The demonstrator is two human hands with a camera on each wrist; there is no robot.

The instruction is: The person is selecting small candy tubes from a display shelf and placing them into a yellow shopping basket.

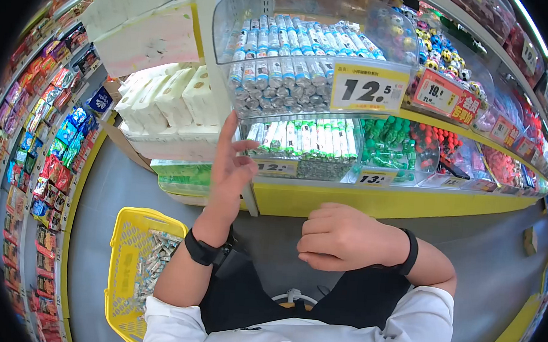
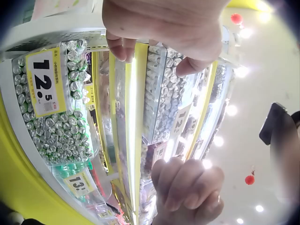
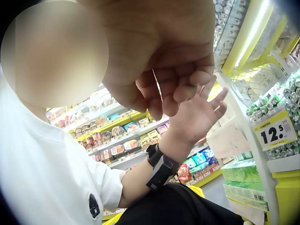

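Observation:
My left hand (image 1: 228, 171) is raised in front of the shelf post, fingers apart and index finger pointing up. That fingertip reaches the lower left corner of a clear bin (image 1: 228, 56) in the head view. Inside the bin lie blue-and-white wrapped rolls (image 1: 296, 42) with silvery twisted ends. Below it, green-and-white wrapped rolls (image 1: 308, 136) fill another bin, right of the left hand. My right hand (image 1: 339, 236) hangs before my body with loosely curled fingers and holds nothing. The right wrist view shows its fingers (image 3: 187, 84) bent downward, overlapping the left hand behind them.
A yellow basket (image 1: 118, 243) with small wrapped pieces (image 1: 157, 252) stands on the floor at my left. White tissue packs (image 1: 171, 100) are stacked left of the post. Bins of green (image 1: 383, 150) and red goods continue rightward. Snack shelves (image 1: 51, 174) line the far left.

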